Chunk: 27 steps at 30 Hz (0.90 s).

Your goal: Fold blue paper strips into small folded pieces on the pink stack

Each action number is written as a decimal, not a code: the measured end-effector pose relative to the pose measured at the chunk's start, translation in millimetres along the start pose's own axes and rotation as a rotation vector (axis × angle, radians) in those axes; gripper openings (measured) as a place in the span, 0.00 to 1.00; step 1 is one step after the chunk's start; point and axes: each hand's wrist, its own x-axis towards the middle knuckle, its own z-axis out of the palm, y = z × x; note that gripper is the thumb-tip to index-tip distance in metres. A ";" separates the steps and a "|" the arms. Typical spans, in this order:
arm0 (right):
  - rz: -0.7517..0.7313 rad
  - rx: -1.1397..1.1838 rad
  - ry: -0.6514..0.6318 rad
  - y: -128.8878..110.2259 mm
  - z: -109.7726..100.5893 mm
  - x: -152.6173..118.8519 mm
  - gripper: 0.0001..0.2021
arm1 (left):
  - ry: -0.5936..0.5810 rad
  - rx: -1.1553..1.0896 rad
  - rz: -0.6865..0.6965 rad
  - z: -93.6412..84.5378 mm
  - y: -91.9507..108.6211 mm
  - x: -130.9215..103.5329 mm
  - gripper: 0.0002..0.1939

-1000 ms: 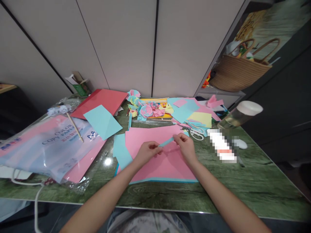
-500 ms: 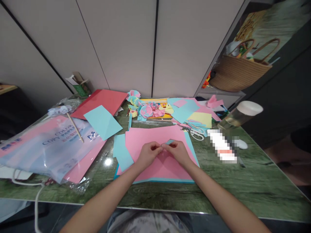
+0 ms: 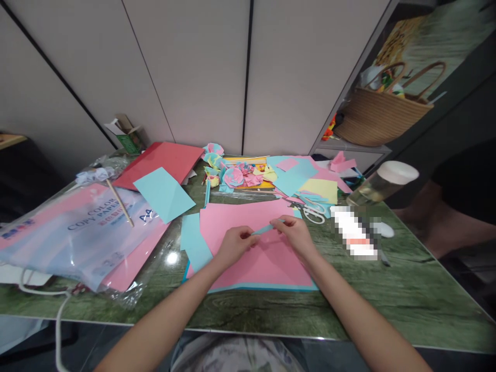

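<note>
A narrow light-blue paper strip (image 3: 263,229) stretches between my two hands, above a pink paper sheet (image 3: 240,268). My left hand (image 3: 237,243) pinches the strip's lower left end, its fingertips closed. At the upper right end, my right hand (image 3: 294,231) has thumb and fingers closed on the strip. Beneath the pink sheet, light-blue sheets (image 3: 196,243) show along the left and front edges. White-handled scissors (image 3: 314,212) lie just beyond my right hand, partly among paper scraps.
Folded paper flowers (image 3: 234,177) and coloured offcuts (image 3: 294,175) lie at the back. On the left are a plastic copy paper pack (image 3: 89,232), a stick (image 3: 121,204) and a red folder (image 3: 163,160). A capped bottle (image 3: 382,183) stands at right, near a straw basket (image 3: 383,116).
My right hand has moved right and slightly up, away from the left. More of the light-blue strip now shows between them. My left hand has barely moved.
</note>
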 end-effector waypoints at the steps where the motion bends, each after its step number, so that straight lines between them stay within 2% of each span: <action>1: 0.000 0.020 0.013 1.4 -0.6 0.9 0.12 | 0.011 0.008 -0.002 -0.8 -0.5 0.3 0.11; 4: 0.012 0.071 0.023 6.2 -1.3 2.9 0.12 | 0.037 0.003 -0.005 -2.2 -0.6 1.1 0.11; 11: 0.012 0.166 0.004 7.2 -5.8 5.8 0.11 | 0.014 -0.067 -0.066 -6.7 3.0 3.2 0.12; 15: 0.072 0.269 -0.024 4.8 -8.6 7.4 0.10 | 0.019 -0.067 -0.040 -10.1 3.0 4.9 0.12; 17: 0.084 0.333 0.003 3.6 -10.7 8.9 0.11 | 0.053 -0.046 -0.022 -18.0 2.4 6.8 0.12; 18: 0.082 0.362 0.028 3.1 -12.0 9.7 0.11 | 0.099 -0.010 -0.016 -24.7 1.9 8.0 0.13; 19: 0.078 0.386 0.048 2.8 -13.5 10.6 0.12 | 0.197 0.056 0.012 -33.3 1.1 9.4 0.13; 21: 0.073 0.415 0.058 3.1 -16.1 12.0 0.11 | 0.461 0.246 0.096 -54.9 -1.8 12.4 0.13; 23: 0.080 0.408 0.026 4.4 -17.2 12.4 0.11 | 0.701 0.488 0.107 -78.1 -6.6 15.7 0.15; 25: 0.101 0.364 -0.021 6.1 -16.7 11.6 0.12 | 0.798 0.678 0.076 -97.4 -13.2 19.2 0.16; 27: 0.123 0.297 -0.068 7.6 -15.3 10.3 0.13 | 0.781 0.843 0.009 -109.8 -20.1 22.7 0.18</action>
